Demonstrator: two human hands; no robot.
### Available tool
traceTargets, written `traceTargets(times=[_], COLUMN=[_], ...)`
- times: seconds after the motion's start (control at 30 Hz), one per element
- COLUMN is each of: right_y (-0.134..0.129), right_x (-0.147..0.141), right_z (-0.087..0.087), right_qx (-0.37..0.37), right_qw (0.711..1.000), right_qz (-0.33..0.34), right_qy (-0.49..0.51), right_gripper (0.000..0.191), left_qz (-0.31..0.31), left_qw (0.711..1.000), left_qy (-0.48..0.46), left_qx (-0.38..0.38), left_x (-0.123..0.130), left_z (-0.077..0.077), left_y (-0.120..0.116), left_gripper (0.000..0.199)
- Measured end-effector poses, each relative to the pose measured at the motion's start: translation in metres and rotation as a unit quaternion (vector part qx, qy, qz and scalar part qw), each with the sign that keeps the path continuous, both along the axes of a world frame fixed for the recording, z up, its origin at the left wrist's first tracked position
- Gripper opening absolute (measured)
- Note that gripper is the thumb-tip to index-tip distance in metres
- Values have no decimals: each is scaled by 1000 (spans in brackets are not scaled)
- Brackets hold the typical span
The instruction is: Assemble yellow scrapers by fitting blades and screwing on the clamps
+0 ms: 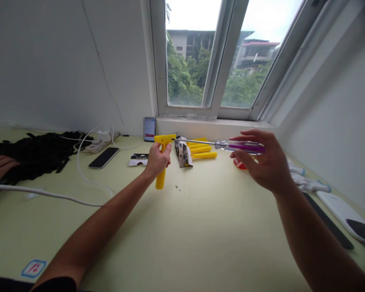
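Note:
My left hand point(158, 160) grips a yellow plastic T-shaped handle point(161, 178), upright with its crossbar above my fingers. My right hand point(261, 162) holds a screwdriver point(246, 147) with a clear and purple handle, its long metal shaft pointing left across the desk. Two tiny metal screws point(178, 187) lie on the desk point(218, 227) below the gap between my hands. Several more yellow handles point(203, 155) lie in a heap beyond them, next to torn packaging cards point(182, 156). Part of the heap is hidden behind the cards.
Another person's hand point(0, 167) rests on a pile of black strips point(36, 156) at the left. A smartphone point(103, 157), power strip point(97, 146) and white cables point(85, 174) lie nearby. A red object point(239, 164) sits under my right hand; white gloves point(310, 184) lie right.

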State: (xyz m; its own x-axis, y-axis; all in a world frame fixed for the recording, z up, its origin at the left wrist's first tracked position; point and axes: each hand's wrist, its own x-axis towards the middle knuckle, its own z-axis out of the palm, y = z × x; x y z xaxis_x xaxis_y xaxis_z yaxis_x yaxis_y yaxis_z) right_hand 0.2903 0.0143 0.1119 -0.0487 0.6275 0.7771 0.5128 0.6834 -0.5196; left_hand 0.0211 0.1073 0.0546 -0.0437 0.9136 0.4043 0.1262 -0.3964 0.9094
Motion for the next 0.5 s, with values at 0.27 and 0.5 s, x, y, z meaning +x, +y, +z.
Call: traceTargets(times=[0.27,0.5], right_y=[-34,-51], right_x=[-14,-12], right_z=[11,22], right_qx=[100,122], right_qw=[993,978], right_qz=[-17,32], right_qy=[-62,-169], right_gripper=[56,48], left_qz=[-97,-109], left_qw=[985,983], left_qy=[-140,-143], left_qx=[7,18], left_x=[11,15], left_z=[-7,-11], left_y=[-12,-19], left_gripper=[30,33])
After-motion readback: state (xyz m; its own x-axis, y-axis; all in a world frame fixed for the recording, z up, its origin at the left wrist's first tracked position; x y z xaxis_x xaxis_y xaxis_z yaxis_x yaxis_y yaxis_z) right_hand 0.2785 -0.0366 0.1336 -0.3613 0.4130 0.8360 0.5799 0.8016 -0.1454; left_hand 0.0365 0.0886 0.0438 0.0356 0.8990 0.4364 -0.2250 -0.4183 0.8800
